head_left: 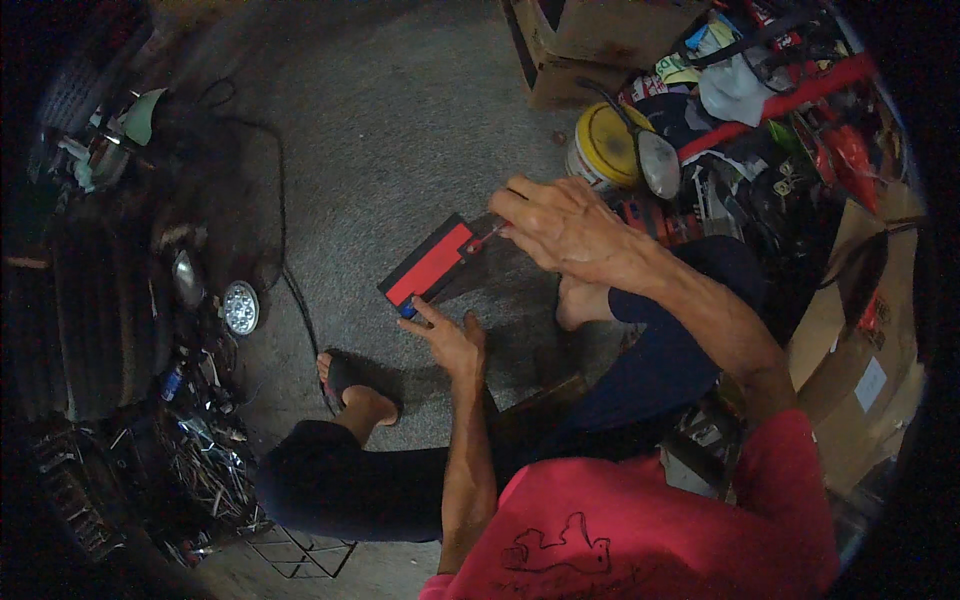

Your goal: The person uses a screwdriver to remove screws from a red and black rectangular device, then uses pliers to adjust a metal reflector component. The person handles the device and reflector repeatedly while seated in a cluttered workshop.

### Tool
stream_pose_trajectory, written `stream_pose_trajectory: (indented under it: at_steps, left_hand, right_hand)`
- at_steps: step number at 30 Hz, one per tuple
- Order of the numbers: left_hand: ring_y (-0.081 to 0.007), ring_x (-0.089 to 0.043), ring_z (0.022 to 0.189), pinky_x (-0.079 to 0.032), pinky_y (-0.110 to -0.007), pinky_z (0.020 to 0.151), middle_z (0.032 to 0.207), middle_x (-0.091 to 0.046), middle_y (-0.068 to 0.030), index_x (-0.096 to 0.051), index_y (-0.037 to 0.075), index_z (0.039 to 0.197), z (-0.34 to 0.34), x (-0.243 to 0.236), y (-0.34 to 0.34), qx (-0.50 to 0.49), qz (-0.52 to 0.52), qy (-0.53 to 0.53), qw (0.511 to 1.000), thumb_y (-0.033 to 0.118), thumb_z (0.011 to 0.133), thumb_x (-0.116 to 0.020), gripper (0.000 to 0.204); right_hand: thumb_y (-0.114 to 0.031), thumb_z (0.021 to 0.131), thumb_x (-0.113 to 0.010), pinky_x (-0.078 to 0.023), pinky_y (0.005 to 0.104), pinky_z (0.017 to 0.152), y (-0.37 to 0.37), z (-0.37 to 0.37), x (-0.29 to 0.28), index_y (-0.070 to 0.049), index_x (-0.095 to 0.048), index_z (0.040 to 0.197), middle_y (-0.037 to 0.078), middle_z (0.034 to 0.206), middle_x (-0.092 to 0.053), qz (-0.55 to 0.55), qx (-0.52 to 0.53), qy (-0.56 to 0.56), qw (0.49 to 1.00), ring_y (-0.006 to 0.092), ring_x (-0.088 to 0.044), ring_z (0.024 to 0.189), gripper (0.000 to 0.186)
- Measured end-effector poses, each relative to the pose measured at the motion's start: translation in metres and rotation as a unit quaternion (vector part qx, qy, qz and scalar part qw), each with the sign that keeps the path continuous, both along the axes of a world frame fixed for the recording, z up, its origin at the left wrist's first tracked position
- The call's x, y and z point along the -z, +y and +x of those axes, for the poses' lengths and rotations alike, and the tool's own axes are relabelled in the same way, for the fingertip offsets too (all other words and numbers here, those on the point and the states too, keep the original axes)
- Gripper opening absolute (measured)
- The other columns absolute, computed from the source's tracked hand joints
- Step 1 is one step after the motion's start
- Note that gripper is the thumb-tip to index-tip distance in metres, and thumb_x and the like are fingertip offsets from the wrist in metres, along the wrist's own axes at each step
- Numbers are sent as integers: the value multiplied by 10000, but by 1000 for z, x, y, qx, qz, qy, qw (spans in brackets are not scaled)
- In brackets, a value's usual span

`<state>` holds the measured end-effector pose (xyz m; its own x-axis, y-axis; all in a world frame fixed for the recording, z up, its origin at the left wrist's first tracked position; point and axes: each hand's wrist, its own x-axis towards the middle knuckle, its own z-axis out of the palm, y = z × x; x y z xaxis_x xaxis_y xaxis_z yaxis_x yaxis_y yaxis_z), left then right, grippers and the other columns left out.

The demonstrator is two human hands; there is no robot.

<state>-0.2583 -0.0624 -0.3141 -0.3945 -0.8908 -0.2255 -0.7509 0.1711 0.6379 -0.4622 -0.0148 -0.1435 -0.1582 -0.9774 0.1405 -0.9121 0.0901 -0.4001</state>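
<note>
The red-and-black case (428, 266) slants between the two hands. At its near end the left hand (455, 345) has a loose hold, fingers partly spread, tips at the corner beside a bluish patch; the undersides of those fingers are hidden. At its far end the right hand (570, 222), fingers curled closed, grips a slim reddish tool (488, 239), mostly covered by the hand; whether its tip touches the case is hard to make out.

Beyond the case and to its right, a yellow lid (603, 140) hides the contents of a round tub (582, 166), partly covered by an oval mirror (659, 165). Farther beyond the case stand cardboard boxes (565, 80), cut off by the upper edge. Well left of the case, a round lamp (241, 307) lies near metal scraps (215, 468), too dim to sort.
</note>
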Motion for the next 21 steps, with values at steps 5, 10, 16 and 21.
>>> stream_pose_trajectory:
  at_steps: [5,10,16,21]
  left_hand:
    - [-595,-500,975,-477,-494,825,1345,-22,-488,-80,30,1441,-1,-1,2,3,-13,-31,999,189,756,-672,919]
    - [-587,-526,933,-504,-482,764,1349,-12,-484,-78,35,1443,0,2,0,4,-15,-47,999,189,766,-662,907]
    - [-563,-551,897,-511,-478,738,1369,-9,-462,-77,42,1445,2,4,1,0,-5,-36,999,192,766,-659,906]
    - [-540,-566,881,-516,-474,716,1380,-12,-448,-74,51,1447,0,2,1,4,-14,-46,999,197,763,-661,913]
  right_hand:
    - [-141,777,-605,-447,447,558,0,-2,9,-68,-488,911,122,810,-522,-29,-3,17,999,356,-570,713,192]
    - [-147,748,-619,-451,447,567,-2,-1,10,-61,-490,892,120,812,-527,-29,-9,36,999,344,-575,712,211]
    - [-156,781,-602,-446,461,579,-5,3,0,-53,-483,904,119,815,-528,-20,3,27,999,346,-578,732,200]
    - [-161,798,-587,-447,468,610,-5,4,1,-53,-487,927,128,836,-536,31,2,25,999,352,-583,762,196]
